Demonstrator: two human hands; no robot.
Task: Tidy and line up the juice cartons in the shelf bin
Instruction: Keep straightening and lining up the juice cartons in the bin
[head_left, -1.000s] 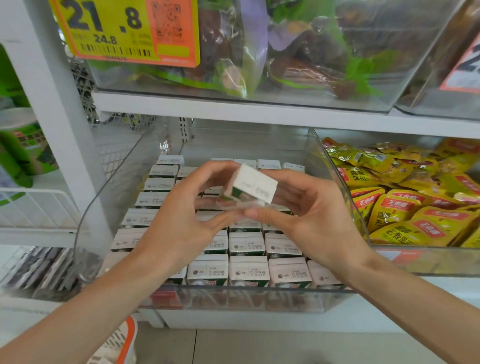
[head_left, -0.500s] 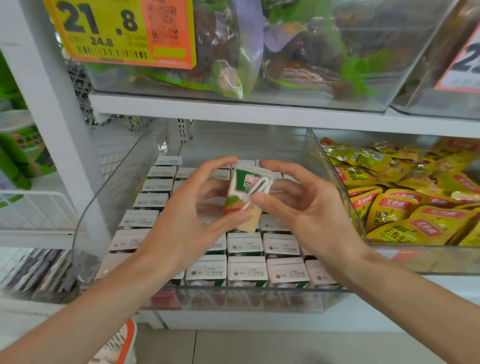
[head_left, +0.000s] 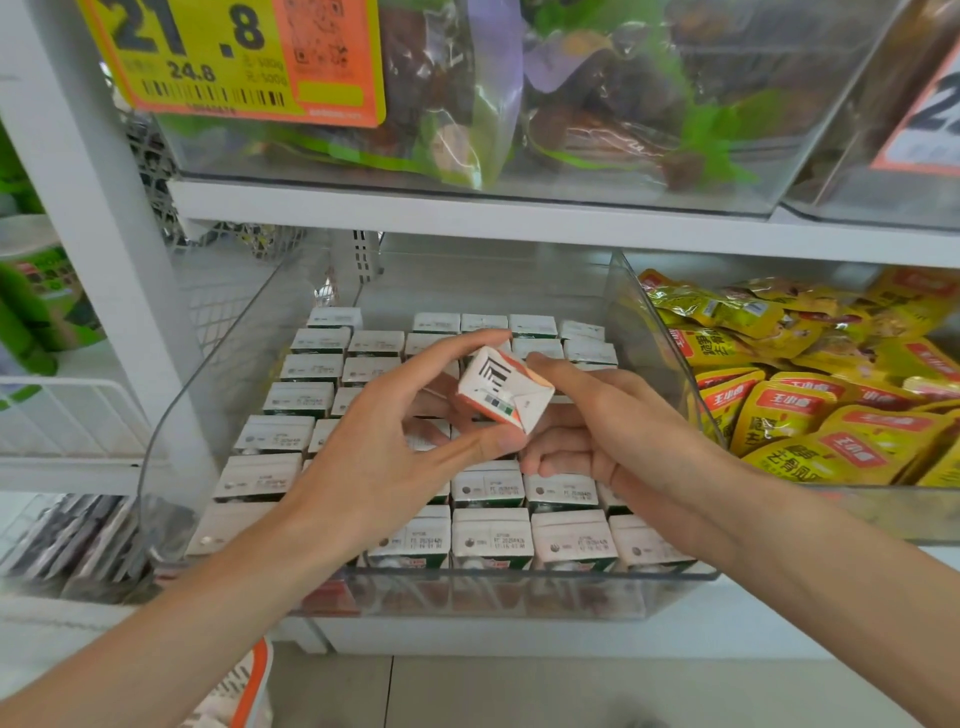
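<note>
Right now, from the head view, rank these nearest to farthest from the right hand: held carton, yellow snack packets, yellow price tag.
1. Held carton, touching the right hand.
2. Yellow snack packets, adjacent bin, right.
3. Yellow price tag, upper left.

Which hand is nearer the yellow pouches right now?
Right. The right hand holds the carton just left of the pouches; the left hand pinches the carton from its other side, farther left.
</note>
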